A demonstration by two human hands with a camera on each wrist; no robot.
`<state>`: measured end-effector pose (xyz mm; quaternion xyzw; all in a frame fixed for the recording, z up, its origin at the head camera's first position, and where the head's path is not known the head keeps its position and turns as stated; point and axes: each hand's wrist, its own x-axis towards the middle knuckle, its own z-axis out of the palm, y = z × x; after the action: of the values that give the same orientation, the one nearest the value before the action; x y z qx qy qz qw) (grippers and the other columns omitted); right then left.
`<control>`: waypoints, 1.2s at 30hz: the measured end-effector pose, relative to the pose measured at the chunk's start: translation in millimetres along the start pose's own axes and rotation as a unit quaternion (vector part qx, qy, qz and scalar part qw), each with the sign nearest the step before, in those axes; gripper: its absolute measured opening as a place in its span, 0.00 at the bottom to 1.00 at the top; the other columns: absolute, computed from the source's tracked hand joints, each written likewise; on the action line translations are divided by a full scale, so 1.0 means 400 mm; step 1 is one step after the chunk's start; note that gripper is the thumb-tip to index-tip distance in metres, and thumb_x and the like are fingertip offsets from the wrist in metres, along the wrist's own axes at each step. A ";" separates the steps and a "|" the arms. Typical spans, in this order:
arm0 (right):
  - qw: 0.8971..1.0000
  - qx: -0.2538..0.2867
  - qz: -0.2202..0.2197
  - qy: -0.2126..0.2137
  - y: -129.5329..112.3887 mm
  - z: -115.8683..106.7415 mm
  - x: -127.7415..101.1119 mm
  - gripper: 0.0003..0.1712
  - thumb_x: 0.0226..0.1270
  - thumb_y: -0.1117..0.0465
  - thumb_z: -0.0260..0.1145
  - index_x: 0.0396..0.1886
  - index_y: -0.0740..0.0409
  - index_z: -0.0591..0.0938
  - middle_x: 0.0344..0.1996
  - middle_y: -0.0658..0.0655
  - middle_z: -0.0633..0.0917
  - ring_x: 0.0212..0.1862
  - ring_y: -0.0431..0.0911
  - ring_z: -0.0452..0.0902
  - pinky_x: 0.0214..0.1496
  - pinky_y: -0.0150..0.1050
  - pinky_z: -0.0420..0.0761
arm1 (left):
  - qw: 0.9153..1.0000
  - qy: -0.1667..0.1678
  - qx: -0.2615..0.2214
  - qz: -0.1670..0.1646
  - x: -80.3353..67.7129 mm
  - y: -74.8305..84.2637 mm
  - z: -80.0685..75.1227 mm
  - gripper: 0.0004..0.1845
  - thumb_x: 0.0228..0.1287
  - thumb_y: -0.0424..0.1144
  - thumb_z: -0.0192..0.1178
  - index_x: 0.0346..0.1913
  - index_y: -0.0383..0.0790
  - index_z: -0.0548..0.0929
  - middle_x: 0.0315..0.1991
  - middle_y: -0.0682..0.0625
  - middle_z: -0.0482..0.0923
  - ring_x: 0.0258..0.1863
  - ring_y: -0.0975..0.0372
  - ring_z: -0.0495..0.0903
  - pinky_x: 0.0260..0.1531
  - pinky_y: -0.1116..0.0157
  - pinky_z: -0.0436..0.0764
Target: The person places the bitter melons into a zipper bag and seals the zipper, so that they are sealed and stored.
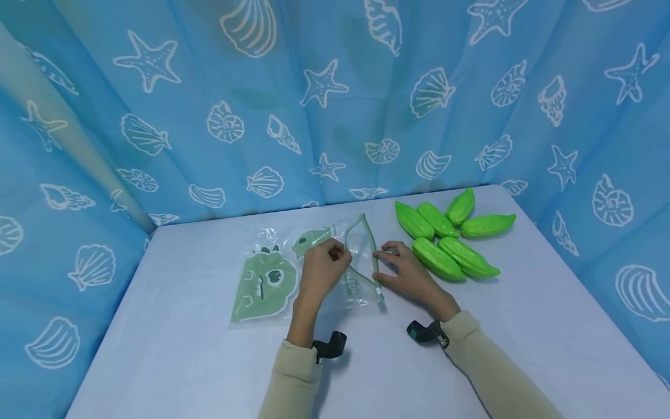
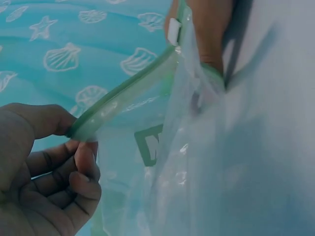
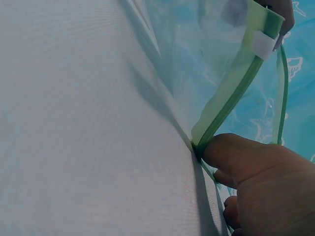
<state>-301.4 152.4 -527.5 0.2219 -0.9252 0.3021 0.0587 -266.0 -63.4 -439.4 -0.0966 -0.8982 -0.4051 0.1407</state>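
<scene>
Blue curtains printed with white shells and starfish close in a pale table [image 1: 157, 349] on three sides. Near the middle of the table lies a clear zip bag [image 1: 361, 262] with a green zipper strip, its mouth pulled open into a loop. Just left of it lies a second bag [image 1: 264, 285], flat, printed with a green cartoon figure. To the right, near the bag but apart from it, sit six green gourds [image 1: 450, 235] in a loose cluster.

Both arms wear beige sleeves with a small camera at each wrist. The left hand [image 1: 321, 270] pinches one side of the zipper strip between thumb and curled fingers [image 2: 78, 172], lifting it off the table. The right hand [image 1: 405, 270] holds the opposite side: its thumb [image 3: 236, 155] presses the strip, while the other fingers are mostly hidden, so how far they curl cannot be told. A white slider tab [image 3: 264, 44] sits on the strip, close to one end of the opening.

Judged from this view, the step in hand is spreading the bag's mouth. To do it well, the two grips should stay on the stiff zipper strip rather than the thin film, pull apart evenly, and keep one edge low on the table so the opening holds wide and faces the gourds. Tugging near the slider could strain the seam.
</scene>
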 end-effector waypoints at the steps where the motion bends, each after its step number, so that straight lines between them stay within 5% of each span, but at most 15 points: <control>1: 1.000 0.001 -0.003 0.004 0.001 0.000 -0.001 0.32 0.56 0.44 0.67 0.59 0.50 0.75 0.59 0.56 0.66 0.56 0.52 0.67 0.54 0.50 0.71 | 1.000 -0.003 -0.009 -0.004 0.000 -0.001 -0.004 0.04 0.54 0.38 0.62 0.28 0.41 0.82 0.22 0.54 0.77 0.22 0.66 0.75 0.23 0.70 0.75; 5: 1.000 0.010 -0.021 0.017 0.002 -0.004 -0.001 0.30 0.56 0.47 0.68 0.58 0.52 0.76 0.58 0.58 0.67 0.53 0.52 0.69 0.52 0.49 0.72 | 0.991 -0.044 -0.121 -0.036 0.004 -0.008 -0.019 0.06 0.57 0.41 0.62 0.32 0.41 0.82 0.25 0.52 0.78 0.25 0.61 0.76 0.25 0.64 0.78; 10: 0.999 0.017 -0.029 0.019 0.001 -0.010 0.004 0.28 0.57 0.52 0.68 0.57 0.53 0.77 0.57 0.58 0.68 0.50 0.49 0.69 0.49 0.46 0.73 | 0.948 -0.095 -0.289 -0.090 0.009 -0.013 -0.040 0.11 0.59 0.42 0.62 0.38 0.37 0.81 0.29 0.44 0.78 0.27 0.50 0.77 0.29 0.57 0.78; 16: 0.999 0.029 -0.023 0.016 0.002 -0.012 0.012 0.27 0.55 0.54 0.70 0.56 0.55 0.78 0.57 0.58 0.69 0.52 0.50 0.68 0.52 0.47 0.71 | 0.919 -0.100 -0.366 -0.106 0.014 -0.009 -0.061 0.13 0.58 0.41 0.63 0.40 0.35 0.79 0.29 0.43 0.76 0.27 0.53 0.75 0.30 0.62 0.76; 22: 0.999 0.030 -0.009 0.019 -0.011 -0.015 0.014 0.26 0.54 0.53 0.70 0.54 0.55 0.79 0.56 0.58 0.70 0.51 0.51 0.69 0.52 0.48 0.70 | 0.869 -0.105 -0.471 -0.105 0.014 -0.007 -0.064 0.14 0.56 0.38 0.65 0.38 0.30 0.76 0.31 0.43 0.75 0.26 0.57 0.74 0.27 0.66 0.74; 24: 0.999 0.033 -0.004 0.022 -0.018 -0.015 0.011 0.27 0.54 0.52 0.71 0.53 0.55 0.79 0.56 0.58 0.70 0.50 0.51 0.69 0.52 0.48 0.71 | 0.861 -0.107 -0.486 -0.107 0.014 -0.009 -0.063 0.14 0.55 0.38 0.65 0.37 0.30 0.76 0.32 0.43 0.75 0.26 0.57 0.74 0.27 0.66 0.73; 27: 0.999 0.033 -0.003 0.029 -0.024 -0.012 0.009 0.28 0.52 0.53 0.72 0.53 0.56 0.80 0.56 0.59 0.71 0.50 0.52 0.69 0.51 0.49 0.71 | 0.868 -0.101 -0.473 -0.111 0.012 -0.008 -0.065 0.13 0.56 0.38 0.65 0.37 0.31 0.77 0.31 0.43 0.76 0.26 0.57 0.74 0.28 0.65 0.74; 33: 0.999 0.025 -0.023 0.014 -0.031 -0.016 0.001 0.28 0.54 0.54 0.71 0.55 0.56 0.77 0.56 0.60 0.69 0.51 0.52 0.71 0.52 0.48 0.72 | 0.938 -0.100 -0.316 -0.103 -0.004 0.026 -0.083 0.09 0.61 0.38 0.60 0.38 0.34 0.80 0.30 0.41 0.78 0.30 0.45 0.76 0.34 0.54 0.78; 36: 0.998 0.044 -0.038 0.012 -0.046 -0.047 -0.001 0.27 0.56 0.54 0.69 0.55 0.58 0.77 0.53 0.58 0.71 0.47 0.49 0.74 0.45 0.45 0.76 | 0.953 -0.109 -0.268 -0.091 -0.014 0.050 -0.093 0.10 0.63 0.37 0.58 0.41 0.31 0.80 0.32 0.38 0.79 0.34 0.40 0.76 0.36 0.51 0.77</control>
<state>-293.4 150.4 -502.4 0.2561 -0.9010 0.3429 0.0711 -248.6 -78.7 -403.5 -0.0925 -0.7714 -0.6290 -0.0264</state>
